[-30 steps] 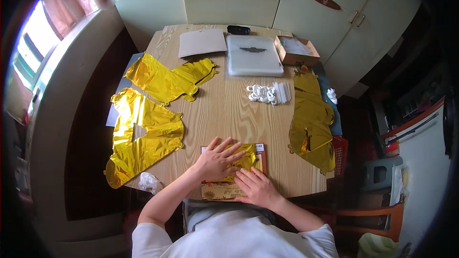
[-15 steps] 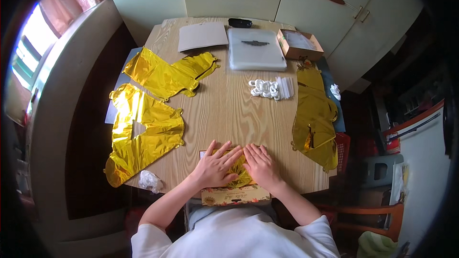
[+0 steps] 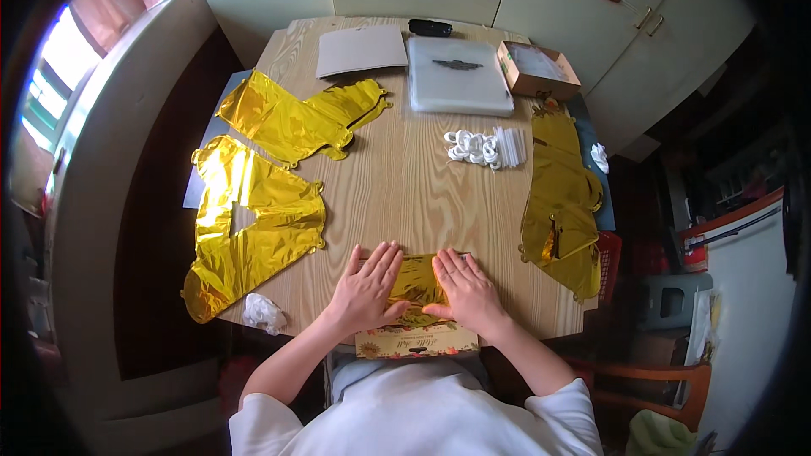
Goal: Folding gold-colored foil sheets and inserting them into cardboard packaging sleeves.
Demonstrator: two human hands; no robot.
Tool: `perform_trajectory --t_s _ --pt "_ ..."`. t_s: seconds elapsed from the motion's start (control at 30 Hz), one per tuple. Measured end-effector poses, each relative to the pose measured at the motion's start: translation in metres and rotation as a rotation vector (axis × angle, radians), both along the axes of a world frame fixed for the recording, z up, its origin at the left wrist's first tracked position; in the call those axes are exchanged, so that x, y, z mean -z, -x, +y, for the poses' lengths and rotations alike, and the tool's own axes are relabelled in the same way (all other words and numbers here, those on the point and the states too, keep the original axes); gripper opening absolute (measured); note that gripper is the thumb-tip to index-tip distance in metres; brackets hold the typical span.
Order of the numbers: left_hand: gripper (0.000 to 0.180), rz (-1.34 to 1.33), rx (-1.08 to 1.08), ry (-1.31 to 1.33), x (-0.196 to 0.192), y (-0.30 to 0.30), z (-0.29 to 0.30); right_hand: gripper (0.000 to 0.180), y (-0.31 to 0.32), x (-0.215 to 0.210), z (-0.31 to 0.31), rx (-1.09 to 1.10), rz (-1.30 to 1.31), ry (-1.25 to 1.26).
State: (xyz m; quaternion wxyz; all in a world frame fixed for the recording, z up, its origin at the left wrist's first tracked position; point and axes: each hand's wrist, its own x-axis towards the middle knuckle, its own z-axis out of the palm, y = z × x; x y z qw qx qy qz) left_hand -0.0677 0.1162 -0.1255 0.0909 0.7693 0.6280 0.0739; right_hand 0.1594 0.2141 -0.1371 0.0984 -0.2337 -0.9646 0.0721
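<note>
At the table's near edge, my left hand (image 3: 370,287) and my right hand (image 3: 463,291) lie flat, palms down and fingers stretched out. Between them is a folded piece of gold foil (image 3: 417,277), partly hidden under both palms. Beneath the foil, a printed cream card (image 3: 418,343) with leaf patterns and a hang slot juts out toward me over the table's edge. Two flat gold foil balloons, a near one (image 3: 291,207) and a far one (image 3: 296,122), are spread on the left. Another gold foil balloon (image 3: 564,186) lies along the right side.
On the wooden table (image 3: 397,177), coiled white ribbons (image 3: 473,149) lie beside thin clear strips (image 3: 510,147). Farther back are a grey-white card stack (image 3: 361,51), clear plastic bags (image 3: 460,89), a black object (image 3: 429,28) and an open box (image 3: 541,76). Crumpled white material (image 3: 264,313) sits near left.
Both hands have moved apart, the left one leftward and the right one slightly rightward, uncovering more of the folded gold foil. The whole view has shifted a little.
</note>
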Motion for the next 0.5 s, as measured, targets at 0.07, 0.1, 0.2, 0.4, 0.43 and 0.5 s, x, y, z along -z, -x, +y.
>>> perform_trajectory --t_s 0.07,0.1,0.2,0.4,0.43,0.5 --pt "0.083 0.011 -0.023 0.014 0.000 0.002 -0.004 0.092 -0.001 0.000 0.001 -0.002 -0.020 -0.006" --pt "0.083 0.017 -0.034 0.020 -0.001 0.003 -0.005 0.093 -0.001 -0.001 0.001 -0.002 -0.030 0.002" --pt "0.084 0.033 -0.065 0.033 -0.003 0.006 -0.010 0.094 -0.001 0.000 0.001 -0.002 -0.048 0.011" --pt "0.077 0.166 -0.078 0.018 -0.010 -0.002 -0.002 0.094 -0.001 0.003 0.000 -0.005 -0.029 -0.017" --pt "0.075 0.079 -0.019 -0.006 -0.008 -0.004 0.006 0.093 -0.001 0.002 0.002 -0.008 -0.032 -0.020" --pt "0.071 -0.096 0.099 -0.046 0.002 -0.012 0.019 0.093 0.000 0.000 0.001 -0.012 -0.021 -0.022"
